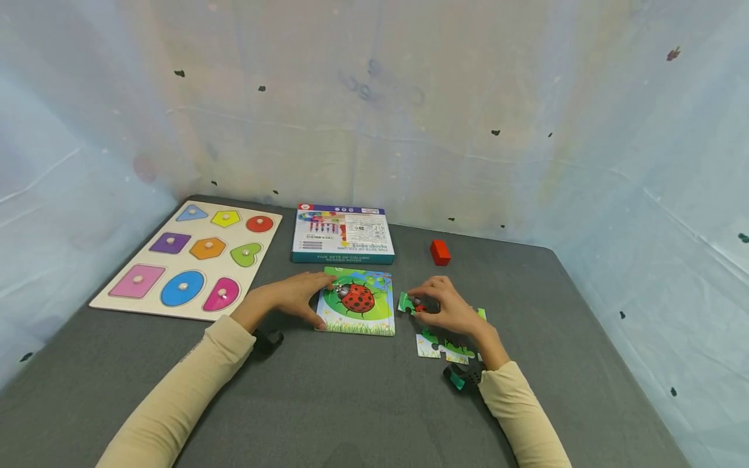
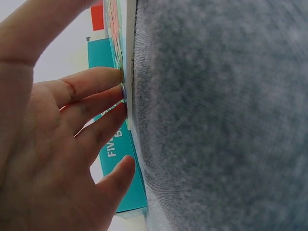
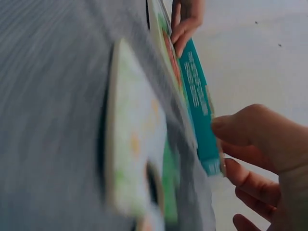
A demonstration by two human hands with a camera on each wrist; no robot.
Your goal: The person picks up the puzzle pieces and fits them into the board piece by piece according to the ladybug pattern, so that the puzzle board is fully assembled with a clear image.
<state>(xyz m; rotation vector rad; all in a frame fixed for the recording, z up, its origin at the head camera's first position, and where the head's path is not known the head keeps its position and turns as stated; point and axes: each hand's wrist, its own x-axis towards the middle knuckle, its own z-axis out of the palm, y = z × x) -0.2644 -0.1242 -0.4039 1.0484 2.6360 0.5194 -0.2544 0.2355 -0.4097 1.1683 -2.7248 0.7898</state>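
- Head: left hand (image 1: 292,296) palm down at the ladybug board (image 1: 358,298), mid-worktop (image 1: 328,403); thumb at the board's near left corner, fingers toward its far left corner, thumb and fingers spread apart.
- Head: left forearm slants in from the near left, beige sleeve pushed up to the wrist.
- Head: right hand (image 1: 447,309) arched, wrist above its fingertips, thumb and fingers clamped on a green-and-red puzzle piece (image 1: 405,303) just off the board's right edge.
- Head: right forearm angles in from the near right; loose puzzle pieces (image 1: 428,346) lie beneath hand and wrist, partly hidden.
- Head: shape board (image 1: 193,257) along the worktop's left side, toward the far left corner; teal-edged box (image 1: 343,235) near the far edge, behind the ladybug board; red block (image 1: 440,252) right of the box.
- Left wrist: palm in view, three fingertips close together against the ladybug board's edge, another finger apart lower down; teal box side beyond.
- Right wrist: thumb bent against fingertips, thin piece between them seen edge-on; left hand at the top, on the ladybug board. Big foreground shape blurred, probably one of the loose puzzle pieces.
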